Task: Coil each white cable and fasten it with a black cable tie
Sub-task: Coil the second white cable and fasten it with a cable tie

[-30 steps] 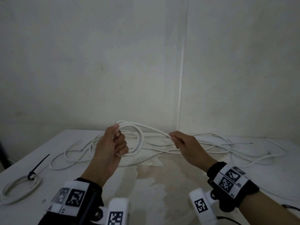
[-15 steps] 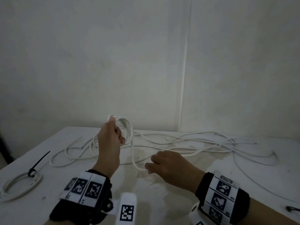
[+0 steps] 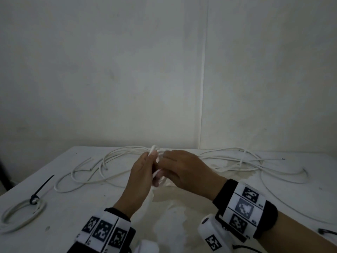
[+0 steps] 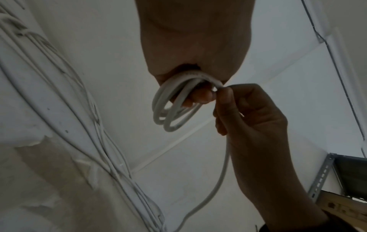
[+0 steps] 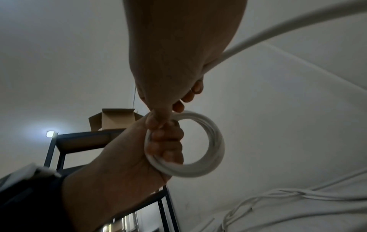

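My left hand (image 3: 144,168) grips a small coil of white cable (image 5: 210,141) with its fingers curled through the loops, above the middle of the table (image 3: 73,225). My right hand (image 3: 175,161) is pressed up against it and pinches the cable's running strand (image 4: 222,169) at the top of the coil (image 4: 172,109). In the head view both hands hide most of the coil (image 3: 155,148). In the right wrist view the strand (image 5: 278,31) trails away past the right palm. A finished coil (image 3: 21,214) lies at the table's left edge, fastened with a black cable tie (image 3: 39,192).
Several loose white cables (image 3: 237,161) sprawl across the back of the table from left to right. A black tie (image 3: 326,231) lies at the right edge. White walls close off the back, and a dark metal shelf (image 5: 59,149) with a cardboard box stands to the side.
My right hand has risen from low near the table up to my left hand, bringing the strand onto the coil. The left hand has shifted slightly right.
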